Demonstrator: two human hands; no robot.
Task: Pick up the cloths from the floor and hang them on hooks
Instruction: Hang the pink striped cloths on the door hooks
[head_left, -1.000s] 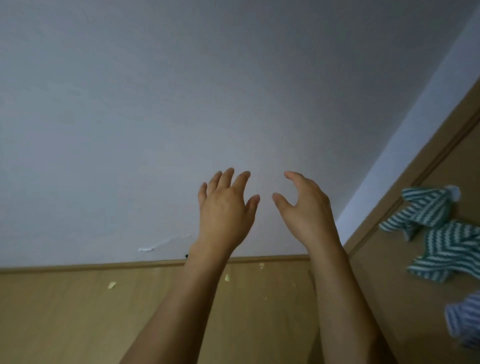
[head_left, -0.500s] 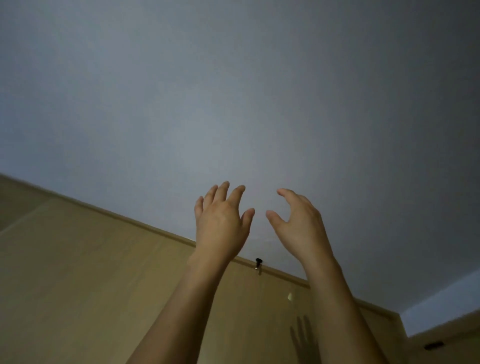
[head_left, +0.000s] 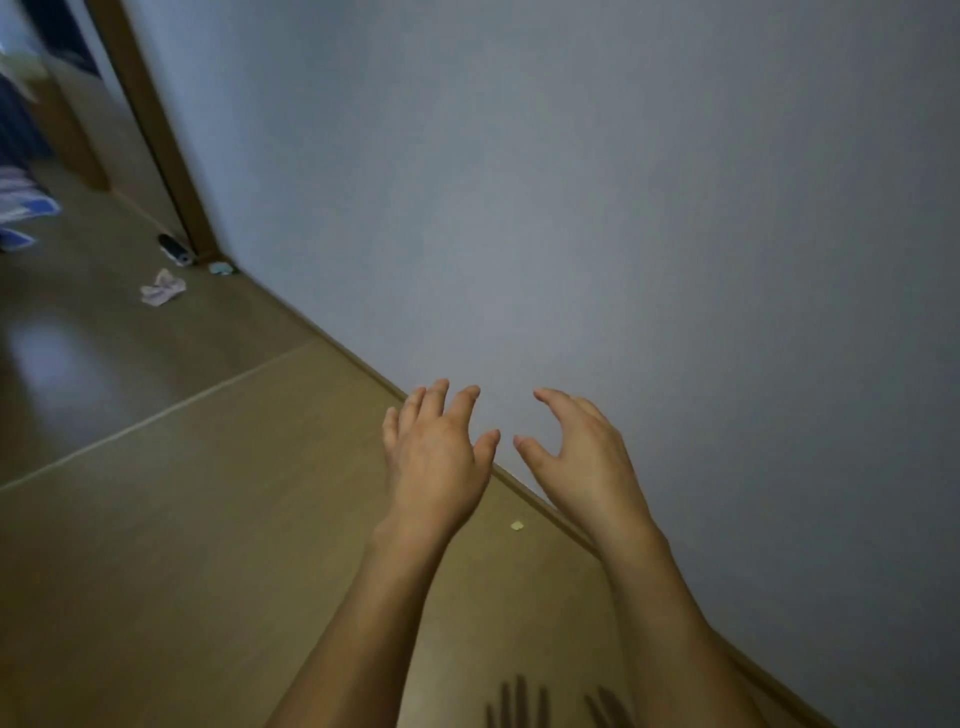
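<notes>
1. Both my hands are empty: left hand (head_left: 436, 462) and right hand (head_left: 582, 457) hang with relaxed fingers, grasping nothing.
2. A crumpled cloth (head_left: 162, 287) lies on the floor (head_left: 208, 519), well apart from them.
3. No hooks in view; pickup and hanging remain.

Left hand (head_left: 436, 462) and right hand (head_left: 582, 457) hover empty, fingers relaxed, above the floor (head_left: 182, 519) beside the wall (head_left: 623, 208).
</notes>
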